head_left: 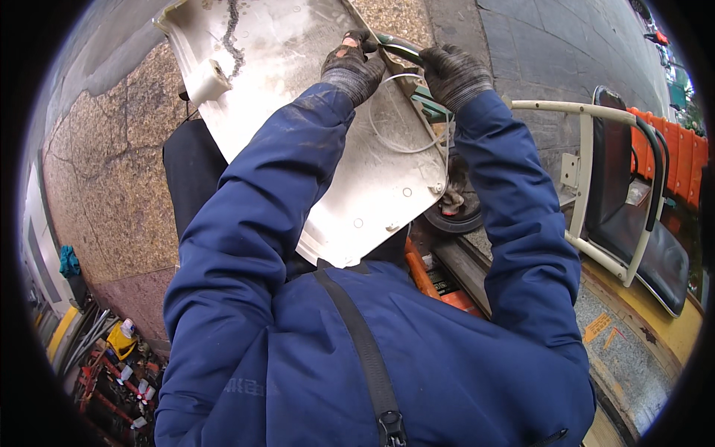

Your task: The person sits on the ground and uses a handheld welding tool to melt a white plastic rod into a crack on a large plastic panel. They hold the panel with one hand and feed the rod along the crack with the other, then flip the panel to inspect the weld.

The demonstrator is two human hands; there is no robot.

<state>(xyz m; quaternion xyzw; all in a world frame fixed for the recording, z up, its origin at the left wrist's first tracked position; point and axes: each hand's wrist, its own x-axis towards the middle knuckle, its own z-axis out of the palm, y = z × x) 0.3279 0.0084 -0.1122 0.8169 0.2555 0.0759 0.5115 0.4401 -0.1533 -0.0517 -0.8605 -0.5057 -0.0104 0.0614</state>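
A large off-white, scuffed panel lies tilted across my lap, with a dark ragged streak and a small white block on its left part. My left hand wears a dark glove and is closed on a curved dark greenish strip at the panel's upper right edge. My gloved right hand grips the same strip farther right. A thin white cable loops over the panel below my hands. Green pieces show at the panel's edge, partly behind the cable.
A black seat with a cream metal rail stands at my right, orange barriers behind it. A black wheel lies under the panel's right corner. Jumbled tools and a yellow item sit at lower left on stone paving.
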